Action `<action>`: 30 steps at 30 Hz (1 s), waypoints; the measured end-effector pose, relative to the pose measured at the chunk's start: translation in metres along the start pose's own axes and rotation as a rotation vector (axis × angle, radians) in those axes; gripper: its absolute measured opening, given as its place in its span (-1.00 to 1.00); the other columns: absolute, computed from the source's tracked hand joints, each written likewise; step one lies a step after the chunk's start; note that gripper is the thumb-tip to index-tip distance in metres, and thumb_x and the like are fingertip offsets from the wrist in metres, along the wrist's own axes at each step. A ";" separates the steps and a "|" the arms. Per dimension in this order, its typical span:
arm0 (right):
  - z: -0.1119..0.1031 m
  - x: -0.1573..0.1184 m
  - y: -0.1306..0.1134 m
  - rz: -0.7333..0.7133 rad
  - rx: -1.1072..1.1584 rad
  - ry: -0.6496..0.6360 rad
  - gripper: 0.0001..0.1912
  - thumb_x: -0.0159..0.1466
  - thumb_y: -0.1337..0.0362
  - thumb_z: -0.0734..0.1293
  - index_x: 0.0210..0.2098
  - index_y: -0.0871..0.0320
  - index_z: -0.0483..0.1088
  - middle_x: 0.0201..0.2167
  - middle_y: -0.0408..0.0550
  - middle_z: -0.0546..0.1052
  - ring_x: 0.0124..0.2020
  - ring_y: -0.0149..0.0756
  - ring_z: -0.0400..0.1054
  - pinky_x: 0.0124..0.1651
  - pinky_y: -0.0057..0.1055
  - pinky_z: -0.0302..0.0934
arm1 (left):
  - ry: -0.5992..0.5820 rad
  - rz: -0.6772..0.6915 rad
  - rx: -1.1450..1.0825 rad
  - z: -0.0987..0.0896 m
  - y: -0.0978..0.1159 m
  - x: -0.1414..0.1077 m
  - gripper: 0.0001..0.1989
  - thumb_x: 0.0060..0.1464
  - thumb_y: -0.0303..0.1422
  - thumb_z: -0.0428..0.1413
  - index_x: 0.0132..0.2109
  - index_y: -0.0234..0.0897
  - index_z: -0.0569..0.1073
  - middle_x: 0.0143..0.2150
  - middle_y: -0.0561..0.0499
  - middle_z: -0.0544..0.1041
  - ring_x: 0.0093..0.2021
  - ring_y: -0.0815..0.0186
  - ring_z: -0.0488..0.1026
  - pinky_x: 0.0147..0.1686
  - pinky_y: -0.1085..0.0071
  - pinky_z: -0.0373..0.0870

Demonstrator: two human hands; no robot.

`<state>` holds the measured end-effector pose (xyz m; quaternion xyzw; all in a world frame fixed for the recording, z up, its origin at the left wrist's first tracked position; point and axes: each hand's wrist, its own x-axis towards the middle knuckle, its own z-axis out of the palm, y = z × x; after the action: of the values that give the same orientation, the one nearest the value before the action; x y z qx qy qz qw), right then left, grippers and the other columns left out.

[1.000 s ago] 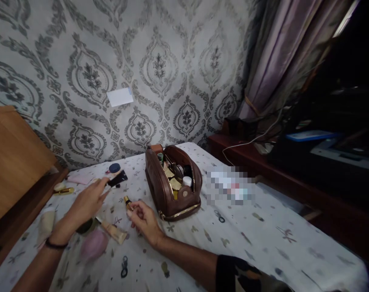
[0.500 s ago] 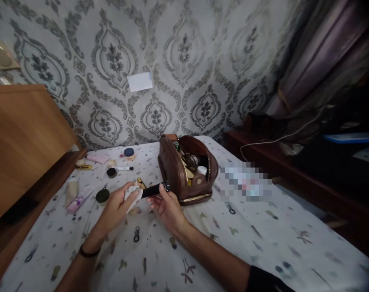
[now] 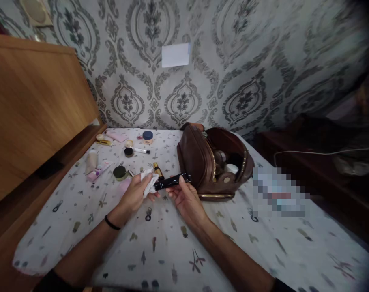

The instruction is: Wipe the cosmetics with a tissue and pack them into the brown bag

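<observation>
A black tube (image 3: 170, 183) lies level between my two hands, in front of the open brown bag (image 3: 196, 158). My left hand (image 3: 135, 194) is closed on a crumpled white tissue (image 3: 149, 181), which presses against the tube's left end. Thumb on top and fingers below, my right hand (image 3: 189, 199) grips the tube near its right end. Just behind the tube stands a gold and black small tube (image 3: 157, 170). In the bag a white-lidded jar (image 3: 231, 168) shows among other items that are hard to make out.
Left of my hands are a green-lidded jar (image 3: 120, 173), a black-lidded jar (image 3: 129, 152), a blue-lidded jar (image 3: 147, 137), a pink tube (image 3: 98, 170) and a beige tube (image 3: 91, 161). A wooden cabinet (image 3: 41, 105) borders the left side. Right of the bag lies a blurred-out item (image 3: 280, 192).
The view has shifted, so bag and jars appear further right and slightly higher. The tube stays between both hands, now turned so lettering shows, and the tissue remains at its left end.
</observation>
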<state>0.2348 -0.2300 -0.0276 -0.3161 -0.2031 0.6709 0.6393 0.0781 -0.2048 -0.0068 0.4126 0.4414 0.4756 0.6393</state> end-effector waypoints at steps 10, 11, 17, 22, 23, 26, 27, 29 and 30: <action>0.003 -0.002 -0.001 -0.004 -0.005 -0.022 -0.63 -0.06 0.13 0.62 -0.37 0.13 0.48 -0.46 -0.18 0.62 -0.45 -0.46 0.51 -0.38 -0.59 0.38 | -0.212 -0.179 -0.183 -0.011 0.005 -0.001 -0.61 -0.09 -0.34 0.39 -0.10 -0.38 0.54 -0.33 -0.05 0.64 -0.38 0.32 0.61 -0.36 0.51 0.53; 0.003 -0.002 -0.001 -0.003 -0.003 -0.014 -0.62 -0.07 0.13 0.63 -0.37 0.13 0.47 -0.47 -0.19 0.61 -0.45 -0.47 0.50 -0.39 -0.60 0.38 | -0.255 -0.175 -0.168 -0.013 0.005 0.000 -0.54 -0.14 -0.35 0.41 -0.06 -0.37 0.54 -0.29 -0.07 0.65 -0.33 0.30 0.61 -0.30 0.50 0.52; 0.003 -0.002 0.000 -0.011 -0.007 0.011 -0.58 -0.11 0.11 0.63 -0.41 0.14 0.43 -0.51 -0.22 0.59 -0.49 -0.47 0.49 -0.43 -0.61 0.35 | -0.345 0.026 0.151 -0.016 0.007 -0.001 -0.49 -0.09 -0.33 0.39 0.04 -0.32 0.53 -0.10 -0.08 0.62 -0.19 0.33 0.56 -0.20 0.52 0.44; 0.001 -0.001 0.004 -0.014 -0.041 -0.008 -0.59 -0.09 0.09 0.63 -0.42 0.15 0.44 -0.51 -0.22 0.57 -0.52 -0.48 0.45 -0.48 -0.60 0.30 | -0.338 0.109 0.345 -0.011 0.005 -0.004 -0.53 0.10 -0.12 0.23 0.03 -0.37 0.46 -0.27 -0.05 0.60 -0.36 0.32 0.55 -0.34 0.44 0.49; 0.000 -0.001 0.004 -0.013 -0.053 -0.019 -0.60 -0.08 0.09 0.62 -0.40 0.15 0.46 -0.51 -0.21 0.57 -0.52 -0.48 0.44 -0.48 -0.59 0.30 | -0.350 0.111 0.373 -0.011 0.005 -0.005 -0.54 0.12 -0.08 0.19 0.00 -0.38 0.45 -0.34 -0.02 0.58 -0.43 0.34 0.53 -0.41 0.45 0.48; 0.000 -0.003 0.007 -0.020 -0.095 -0.059 -0.58 -0.06 0.08 0.61 -0.30 0.14 0.52 -0.48 -0.19 0.58 -0.51 -0.46 0.44 -0.47 -0.56 0.29 | -0.361 0.120 0.468 -0.010 0.006 -0.007 -0.53 0.18 0.02 0.08 -0.10 -0.36 0.42 -0.55 0.08 0.46 -0.62 0.39 0.41 -0.63 0.50 0.37; 0.000 -0.003 0.008 -0.024 -0.110 -0.070 -0.57 -0.06 0.08 0.61 -0.26 0.13 0.53 -0.47 -0.19 0.58 -0.50 -0.44 0.44 -0.47 -0.54 0.29 | -0.360 0.124 0.496 -0.010 0.006 -0.007 -0.53 0.20 0.03 0.04 -0.12 -0.34 0.41 -0.58 0.11 0.43 -0.66 0.40 0.38 -0.69 0.52 0.32; 0.000 -0.004 0.009 -0.030 -0.149 -0.089 -0.57 -0.05 0.08 0.60 -0.24 0.11 0.54 -0.47 -0.18 0.58 -0.50 -0.42 0.44 -0.46 -0.52 0.29 | -0.347 0.143 0.537 -0.009 0.007 -0.007 -0.55 0.23 0.05 -0.01 -0.20 -0.31 0.39 -0.59 0.13 0.39 -0.71 0.44 0.34 -0.75 0.56 0.22; -0.001 -0.004 0.010 -0.036 -0.172 -0.098 -0.57 -0.05 0.09 0.60 -0.23 0.11 0.54 -0.46 -0.18 0.58 -0.49 -0.41 0.44 -0.45 -0.51 0.29 | -0.335 0.155 0.547 -0.009 0.007 -0.007 -0.55 0.24 0.04 -0.03 -0.24 -0.30 0.37 -0.57 0.13 0.39 -0.72 0.46 0.32 -0.77 0.57 0.19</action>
<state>0.2276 -0.2353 -0.0344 -0.3329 -0.2968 0.6541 0.6109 0.0670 -0.2091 -0.0015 0.6737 0.4090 0.3121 0.5304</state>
